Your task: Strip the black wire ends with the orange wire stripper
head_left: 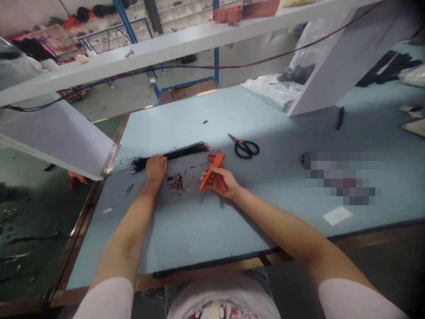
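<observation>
Head view, looking down on a workbench topped with a pale blue mat [186, 230]. Left hand [156, 167] closed over a bundle of black wires [186, 150], pressing it against the mat, with blue-tinted ends fanned out on the left and reddish tips splayed toward the far right. Right hand [219, 182] clamped around the grip of an orange wire stripper [212, 170], tool tilted, its head pointing far. Between the two hands, a small heap of dark wire clippings [175, 183] on the mat. Farther right and well clear of both hands, black-handled scissors [245, 148], blades toward the far left. Near the right side, a pixelated patch [341, 178], too blurred to tell. Along the far edge, a clear plastic bag [272, 91] holding something dark, and above the bench, a white shelf [133, 57].
</observation>
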A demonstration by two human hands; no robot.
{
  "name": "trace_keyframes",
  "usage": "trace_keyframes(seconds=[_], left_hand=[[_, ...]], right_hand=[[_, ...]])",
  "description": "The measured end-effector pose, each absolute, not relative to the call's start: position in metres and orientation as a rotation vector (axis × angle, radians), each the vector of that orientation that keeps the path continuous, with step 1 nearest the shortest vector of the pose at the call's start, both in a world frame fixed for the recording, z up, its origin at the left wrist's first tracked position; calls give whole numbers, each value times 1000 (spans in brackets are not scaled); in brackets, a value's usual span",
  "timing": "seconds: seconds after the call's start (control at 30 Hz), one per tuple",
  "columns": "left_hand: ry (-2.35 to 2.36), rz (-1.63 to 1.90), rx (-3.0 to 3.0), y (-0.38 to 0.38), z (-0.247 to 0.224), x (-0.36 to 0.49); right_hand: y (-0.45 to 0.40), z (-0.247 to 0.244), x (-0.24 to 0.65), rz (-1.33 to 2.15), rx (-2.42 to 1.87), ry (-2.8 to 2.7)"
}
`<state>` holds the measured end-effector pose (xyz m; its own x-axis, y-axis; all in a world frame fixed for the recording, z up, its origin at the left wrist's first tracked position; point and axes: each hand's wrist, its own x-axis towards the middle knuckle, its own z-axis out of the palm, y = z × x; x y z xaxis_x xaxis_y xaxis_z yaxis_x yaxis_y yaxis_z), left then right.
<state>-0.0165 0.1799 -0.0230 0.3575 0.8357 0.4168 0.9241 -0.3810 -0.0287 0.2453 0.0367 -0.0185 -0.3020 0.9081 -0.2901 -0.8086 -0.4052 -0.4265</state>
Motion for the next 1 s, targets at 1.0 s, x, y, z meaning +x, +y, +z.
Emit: trace_keyframes(seconds=[1.0], left_hand=[[-1683,-2037,-1474,137,22,-111]], right_hand=[[33,-14,245,1828,-872,-374]])
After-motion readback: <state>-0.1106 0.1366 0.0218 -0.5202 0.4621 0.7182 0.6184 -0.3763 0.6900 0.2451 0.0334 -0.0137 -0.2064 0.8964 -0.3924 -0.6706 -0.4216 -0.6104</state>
